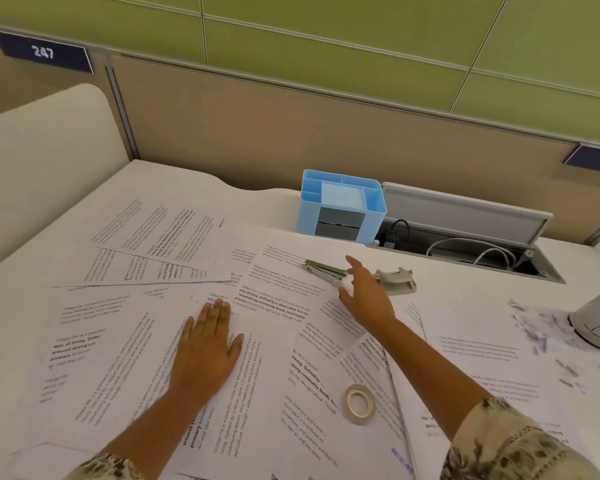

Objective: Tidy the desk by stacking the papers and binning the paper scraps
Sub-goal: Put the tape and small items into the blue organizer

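With our left hand point(207, 344) flat on the printed sheets point(125, 358), our open right hand point(364, 292) should lift the stapler point(326, 271) clear first.

Hands point(207, 344) on scattered papers point(125, 344) (stapler point(324, 270) nearby)

An office cubicle: a white desk point(49, 292) strewn with printed papers point(125, 358) sits against a partition point(257, 133) with a numbered plate point(43, 52), a blue organizer point(342, 206), stapler point(326, 270) and cable tray point(465, 251).
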`<state>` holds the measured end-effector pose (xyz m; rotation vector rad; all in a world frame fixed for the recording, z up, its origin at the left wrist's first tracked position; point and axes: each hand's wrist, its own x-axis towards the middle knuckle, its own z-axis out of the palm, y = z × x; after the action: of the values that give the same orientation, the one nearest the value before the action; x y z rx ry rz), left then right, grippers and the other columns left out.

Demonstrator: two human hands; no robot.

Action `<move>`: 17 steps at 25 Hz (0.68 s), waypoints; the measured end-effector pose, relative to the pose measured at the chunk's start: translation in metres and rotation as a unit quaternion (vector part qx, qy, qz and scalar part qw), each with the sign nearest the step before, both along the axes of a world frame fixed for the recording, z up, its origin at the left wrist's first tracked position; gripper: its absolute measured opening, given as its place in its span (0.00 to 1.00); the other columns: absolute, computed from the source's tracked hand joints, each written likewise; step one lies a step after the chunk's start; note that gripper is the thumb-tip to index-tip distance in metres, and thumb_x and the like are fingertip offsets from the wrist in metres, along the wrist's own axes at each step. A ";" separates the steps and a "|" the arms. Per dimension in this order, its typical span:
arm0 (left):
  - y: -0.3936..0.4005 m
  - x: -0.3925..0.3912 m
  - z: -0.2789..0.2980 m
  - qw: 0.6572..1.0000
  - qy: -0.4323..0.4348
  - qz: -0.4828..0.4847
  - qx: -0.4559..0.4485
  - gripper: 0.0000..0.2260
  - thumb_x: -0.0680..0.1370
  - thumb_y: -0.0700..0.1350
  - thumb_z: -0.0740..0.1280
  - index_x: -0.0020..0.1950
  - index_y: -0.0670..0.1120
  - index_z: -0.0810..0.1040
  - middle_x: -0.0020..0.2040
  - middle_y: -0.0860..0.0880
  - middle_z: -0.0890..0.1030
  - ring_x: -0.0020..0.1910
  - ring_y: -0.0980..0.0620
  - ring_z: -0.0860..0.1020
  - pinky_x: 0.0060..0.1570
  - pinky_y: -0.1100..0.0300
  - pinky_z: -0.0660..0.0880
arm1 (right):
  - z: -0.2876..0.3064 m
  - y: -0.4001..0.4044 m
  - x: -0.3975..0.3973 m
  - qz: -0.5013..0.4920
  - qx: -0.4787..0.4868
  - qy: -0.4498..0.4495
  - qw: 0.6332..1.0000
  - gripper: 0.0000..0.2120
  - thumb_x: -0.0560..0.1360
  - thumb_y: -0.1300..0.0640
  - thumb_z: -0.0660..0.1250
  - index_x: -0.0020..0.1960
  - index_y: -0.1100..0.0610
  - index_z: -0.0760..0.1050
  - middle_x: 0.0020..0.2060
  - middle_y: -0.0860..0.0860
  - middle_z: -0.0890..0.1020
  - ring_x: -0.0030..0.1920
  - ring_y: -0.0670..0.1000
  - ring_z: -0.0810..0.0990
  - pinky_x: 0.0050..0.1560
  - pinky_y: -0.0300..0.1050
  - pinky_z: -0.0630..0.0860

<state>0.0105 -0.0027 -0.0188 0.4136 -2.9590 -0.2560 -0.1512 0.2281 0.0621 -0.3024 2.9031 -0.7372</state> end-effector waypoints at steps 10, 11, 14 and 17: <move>0.000 0.001 -0.003 1.000 0.023 0.008 0.002 0.33 0.78 0.62 0.38 0.72 0.40 0.60 0.72 0.43 0.65 0.71 0.46 0.62 0.67 0.46 0.60 | -0.004 -0.011 -0.045 0.059 0.076 -0.042 0.994 0.30 0.74 0.54 0.68 0.72 0.50 0.60 0.66 0.52 0.73 0.65 0.54 0.71 0.64 0.52 0.69; 0.000 0.001 -0.003 1.000 0.021 0.010 -0.001 0.33 0.78 0.61 0.38 0.72 0.40 0.60 0.71 0.43 0.65 0.71 0.46 0.63 0.67 0.46 0.60 | -0.004 -0.012 -0.044 0.060 0.070 -0.036 0.995 0.30 0.73 0.55 0.68 0.71 0.50 0.61 0.66 0.53 0.73 0.64 0.53 0.71 0.64 0.51 0.69; -0.001 0.001 -0.001 1.000 0.014 0.012 -0.005 0.32 0.79 0.60 0.39 0.71 0.39 0.61 0.70 0.43 0.67 0.69 0.46 0.65 0.66 0.46 0.61 | 0.000 -0.014 -0.041 0.063 0.025 -0.026 0.997 0.29 0.72 0.55 0.70 0.69 0.49 0.63 0.66 0.53 0.71 0.62 0.52 0.73 0.62 0.47 0.71; -0.001 0.001 0.000 1.000 0.012 0.014 -0.004 0.32 0.79 0.60 0.39 0.71 0.39 0.63 0.70 0.43 0.68 0.69 0.45 0.66 0.65 0.46 0.61 | 0.014 -0.015 -0.042 0.055 -0.024 -0.006 0.998 0.29 0.71 0.54 0.72 0.68 0.50 0.65 0.63 0.53 0.74 0.59 0.51 0.75 0.59 0.45 0.72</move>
<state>0.0120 -0.0035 -0.0190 0.4461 -2.9281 -0.2431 -0.1930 0.2128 0.0764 -0.4581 2.8334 -0.7883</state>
